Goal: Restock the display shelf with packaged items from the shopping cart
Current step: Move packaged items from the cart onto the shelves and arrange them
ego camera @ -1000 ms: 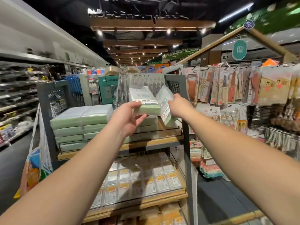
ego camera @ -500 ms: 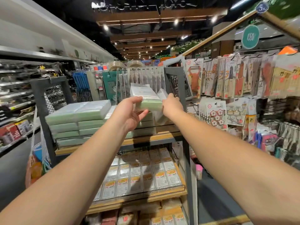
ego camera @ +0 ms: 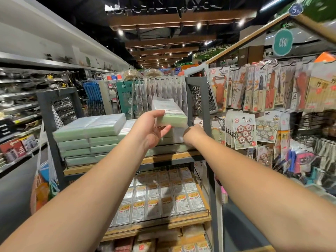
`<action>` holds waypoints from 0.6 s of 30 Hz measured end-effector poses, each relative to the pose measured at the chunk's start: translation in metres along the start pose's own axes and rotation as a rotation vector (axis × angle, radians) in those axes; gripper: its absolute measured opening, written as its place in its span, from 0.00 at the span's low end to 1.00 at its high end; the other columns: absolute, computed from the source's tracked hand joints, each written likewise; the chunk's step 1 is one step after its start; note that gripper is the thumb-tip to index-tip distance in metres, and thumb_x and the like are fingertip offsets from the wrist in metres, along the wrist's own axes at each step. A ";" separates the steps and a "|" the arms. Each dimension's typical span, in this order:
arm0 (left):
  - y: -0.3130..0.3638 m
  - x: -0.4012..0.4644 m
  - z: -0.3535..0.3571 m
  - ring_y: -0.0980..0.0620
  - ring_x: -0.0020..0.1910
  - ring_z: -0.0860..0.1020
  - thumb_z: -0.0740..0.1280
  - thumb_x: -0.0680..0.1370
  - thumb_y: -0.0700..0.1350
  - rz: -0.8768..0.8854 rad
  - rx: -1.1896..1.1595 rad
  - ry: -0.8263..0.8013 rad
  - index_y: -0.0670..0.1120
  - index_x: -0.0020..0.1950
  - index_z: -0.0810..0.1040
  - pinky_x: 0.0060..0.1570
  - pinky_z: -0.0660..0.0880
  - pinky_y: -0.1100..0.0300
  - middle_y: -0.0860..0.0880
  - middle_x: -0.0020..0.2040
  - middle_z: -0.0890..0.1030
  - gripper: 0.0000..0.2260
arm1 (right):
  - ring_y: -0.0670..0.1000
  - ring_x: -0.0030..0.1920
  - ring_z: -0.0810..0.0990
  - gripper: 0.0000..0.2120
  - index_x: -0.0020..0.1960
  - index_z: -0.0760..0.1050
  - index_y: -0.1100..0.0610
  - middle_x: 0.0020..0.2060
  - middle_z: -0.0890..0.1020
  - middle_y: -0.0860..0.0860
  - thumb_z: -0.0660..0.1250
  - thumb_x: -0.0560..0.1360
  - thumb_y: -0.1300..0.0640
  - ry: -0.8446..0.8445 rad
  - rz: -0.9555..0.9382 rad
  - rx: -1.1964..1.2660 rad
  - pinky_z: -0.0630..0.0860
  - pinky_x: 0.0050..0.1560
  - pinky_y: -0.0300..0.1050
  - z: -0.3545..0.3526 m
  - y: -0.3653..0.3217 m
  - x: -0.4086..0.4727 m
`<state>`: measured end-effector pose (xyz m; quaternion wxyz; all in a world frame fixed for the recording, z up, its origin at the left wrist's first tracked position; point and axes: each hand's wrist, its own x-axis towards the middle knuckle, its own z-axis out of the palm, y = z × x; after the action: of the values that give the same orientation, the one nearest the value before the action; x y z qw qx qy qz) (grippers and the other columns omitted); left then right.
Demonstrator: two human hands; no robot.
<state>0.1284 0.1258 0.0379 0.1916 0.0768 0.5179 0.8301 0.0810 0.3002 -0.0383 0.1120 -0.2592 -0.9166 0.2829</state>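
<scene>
Left hand [ego camera: 151, 130] grips one pale green pack [ego camera: 171, 115] by its near end, thumb on top and fingers curled beneath, holding it in the air above the right end of the top shelf [ego camera: 163, 157]. Right hand [ego camera: 192, 133] reaches in under that pack toward the gap beside the shelf's grey post [ego camera: 198, 110]; its fingers are hidden behind the wrist, so I cannot tell whether they are spread or holding anything.

Likely trouble: the pack is held by one end only, so its far end could sag and slip out of the wrapper-slick grip. Lowered too soon, it could land on the right hand or catch the post. Set down crooked, it could slide off the stacked green packs [ego camera: 87, 137], whose wrappers look smooth.

Count: one pack in hand; the stack on the shelf shows four layers at its left end, though the exact number of packs is unclear. Two hands are in view. Below, flat labelled packets [ego camera: 163, 199] lie in about three rows. No shopping cart is visible.
</scene>
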 end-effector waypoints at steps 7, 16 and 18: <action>0.001 0.010 0.005 0.44 0.54 0.82 0.66 0.78 0.37 -0.040 0.034 -0.004 0.39 0.60 0.73 0.38 0.83 0.58 0.40 0.57 0.81 0.11 | 0.58 0.54 0.79 0.13 0.57 0.77 0.60 0.55 0.80 0.59 0.57 0.80 0.58 0.053 0.007 0.565 0.73 0.52 0.48 -0.028 -0.012 -0.020; -0.006 0.035 0.014 0.47 0.53 0.79 0.64 0.80 0.53 0.306 1.005 0.074 0.42 0.64 0.75 0.52 0.78 0.52 0.46 0.57 0.80 0.18 | 0.52 0.48 0.80 0.11 0.59 0.75 0.57 0.52 0.81 0.55 0.61 0.81 0.53 -0.054 -0.005 1.114 0.75 0.38 0.43 -0.057 -0.004 -0.041; -0.007 0.042 0.013 0.45 0.63 0.72 0.62 0.80 0.58 0.535 1.454 0.111 0.48 0.67 0.75 0.60 0.70 0.49 0.47 0.64 0.78 0.21 | 0.53 0.47 0.79 0.13 0.58 0.75 0.57 0.53 0.81 0.56 0.57 0.81 0.51 0.078 -0.049 0.887 0.76 0.39 0.47 -0.058 -0.004 -0.037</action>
<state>0.0953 0.1560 0.0349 -0.1399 0.2639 0.9052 0.3023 0.1308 0.3039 0.0089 0.2536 -0.1750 -0.7077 0.6358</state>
